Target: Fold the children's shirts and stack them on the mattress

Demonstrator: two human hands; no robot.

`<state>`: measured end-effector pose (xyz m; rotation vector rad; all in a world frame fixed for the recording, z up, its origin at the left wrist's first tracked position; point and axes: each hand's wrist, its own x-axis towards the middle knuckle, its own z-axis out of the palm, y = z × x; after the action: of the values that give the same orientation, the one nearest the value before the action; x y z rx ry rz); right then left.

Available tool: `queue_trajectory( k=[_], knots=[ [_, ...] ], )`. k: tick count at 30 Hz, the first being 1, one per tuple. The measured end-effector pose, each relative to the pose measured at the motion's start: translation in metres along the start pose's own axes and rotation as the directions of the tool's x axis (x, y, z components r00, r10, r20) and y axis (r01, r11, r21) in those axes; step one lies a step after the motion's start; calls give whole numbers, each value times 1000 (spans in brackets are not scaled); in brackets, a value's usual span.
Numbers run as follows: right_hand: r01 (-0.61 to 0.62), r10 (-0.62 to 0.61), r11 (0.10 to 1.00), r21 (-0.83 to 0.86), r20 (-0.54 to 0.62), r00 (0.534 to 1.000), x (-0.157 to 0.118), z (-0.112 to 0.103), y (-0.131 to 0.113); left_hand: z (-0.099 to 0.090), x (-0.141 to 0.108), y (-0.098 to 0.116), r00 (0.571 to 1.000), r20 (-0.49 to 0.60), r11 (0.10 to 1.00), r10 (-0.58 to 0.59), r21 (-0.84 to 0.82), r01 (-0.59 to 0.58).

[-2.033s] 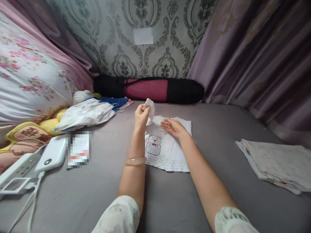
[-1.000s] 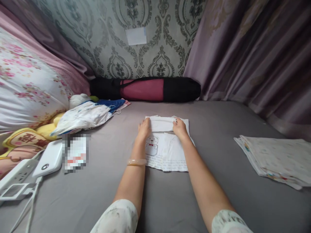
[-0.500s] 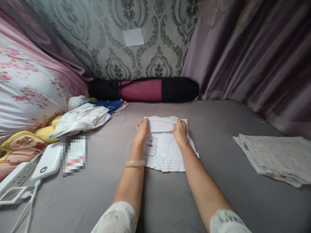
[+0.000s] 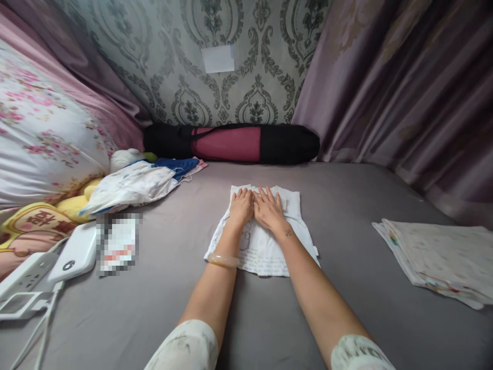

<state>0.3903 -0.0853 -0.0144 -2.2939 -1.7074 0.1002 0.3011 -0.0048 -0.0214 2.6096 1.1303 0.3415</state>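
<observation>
A white garment [image 4: 265, 257] with a printed bear drawing and lines of small lettering lies on the grey bed sheet [image 4: 162, 288]. It looks like a small top, with its upper part folded over. My left hand [image 4: 242, 206] rests flat on the upper left of the cloth, fingers stretched out. Beside it, my right hand [image 4: 269, 209] is laid flat too, fingers slightly spread, close to the left hand. Neither hand grips the fabric. Part of the bear print is hidden under my hands and wrists.
Folded pale cloths [image 4: 442, 257] lie at the right. On the left are crumpled clothes [image 4: 134, 182], a white power bank [image 4: 75, 252], a power strip [image 4: 25, 275] and a floral pillow [image 4: 50, 123]. A black and maroon long bag [image 4: 227, 144] lies along the wall.
Both hands have let go of the garment's folded upper edge and come together toward its middle, now pressed flat. The garment's lower sides show more. The view has shifted slightly.
</observation>
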Motion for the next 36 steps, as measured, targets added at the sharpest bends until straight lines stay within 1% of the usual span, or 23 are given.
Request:
queue_trajectory(
  k=[3, 7, 12, 14, 17, 20, 26, 29, 31, 33, 35, 36],
  knots=[
    [-17, 18, 1000, -12, 19, 1000, 1, 1, 2, 2, 0, -6, 1000, -4, 1000, -10, 24, 11],
    [-32, 34, 999, -28, 36, 999, 1, 3, 1, 2, -1, -6, 999, 26, 997, -41, 68, 39],
    [-56, 58, 997, -56, 49, 997, 3, 4, 1, 2, -1, -1, 989, 45, 983, -140, 122, 134],
    [-66, 68, 996, -59, 28, 997, 3, 5, 2, 1, -2, 1, 982, 32, 976, -186, 125, 181],
    [-115, 113, 992, -61, -31, 993, 3, 8, 2, -1, -2, 0, 969, 12, 964, -246, 106, 244],
    [-145, 141, 987, -62, -69, 988, 3, 12, 2, -1, -2, -2, 964, 4, 960, -268, 83, 266],
    [-152, 149, 987, -54, -42, 988, 3, 12, 1, 4, -3, -6, 968, -14, 962, -250, 113, 250],
    [-143, 143, 989, -37, -3, 990, 3, 6, 3, 1, -3, -6, 971, 0, 964, -238, 123, 237],
    [-121, 121, 992, -23, 11, 993, 3, 0, 4, -2, -4, -4, 976, -14, 967, -218, 131, 218],
    [-104, 103, 994, -29, -20, 994, 2, -6, 6, -5, -5, 1, 984, -68, 975, -163, 145, 171],
    [-112, 109, 992, -54, -65, 992, 0, -11, 8, -5, -6, 8, 991, -115, 983, -74, 161, 92],
    [-125, 120, 990, -66, -75, 990, -1, -12, 10, -4, -6, 12, 992, -119, 985, -32, 165, 51]
  ],
)
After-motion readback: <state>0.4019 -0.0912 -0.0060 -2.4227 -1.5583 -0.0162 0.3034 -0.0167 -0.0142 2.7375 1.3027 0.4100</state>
